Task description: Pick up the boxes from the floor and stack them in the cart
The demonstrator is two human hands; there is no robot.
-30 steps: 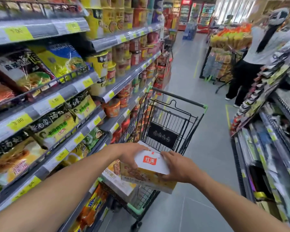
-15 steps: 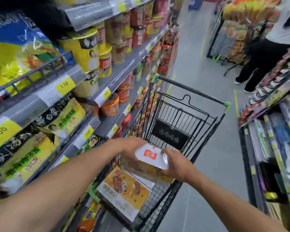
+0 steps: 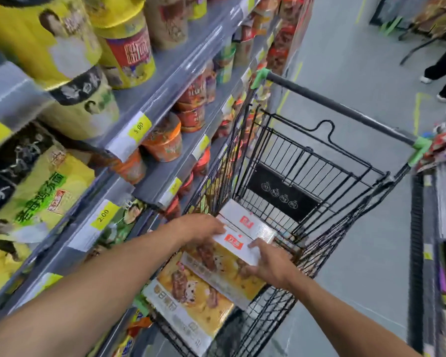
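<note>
1. Head view, nearest: a yellow snack box (image 3: 191,302) lies flat at the near end of the shopping cart (image 3: 332,235), one corner jutting past the wire rim.
2. Just beyond, both hands hold a second, matching box, the held box (image 3: 216,266), tilted over the first and partly overlapping it.
3. Left hand (image 3: 198,229): fingers curl over the held box's far left corner, at its white end panel.
4. Right hand (image 3: 271,264): it grips the right edge, thumb on top and fingers wrapped underneath. Neither hand is released.
5. Beyond the hands, a white box (image 3: 246,222) with a red logo rests flat by the basket's back panel.
6. The step, as I judge it, is setting the held box down. Level it first, then square its edges to the box beneath so the stack sits flush.
7. Slide the right fingers out sideways as it lands, since the wire wall is close on that side.
8. Farther off, the handle bar (image 3: 332,104) crosses the aisle floor (image 3: 345,47).
</note>
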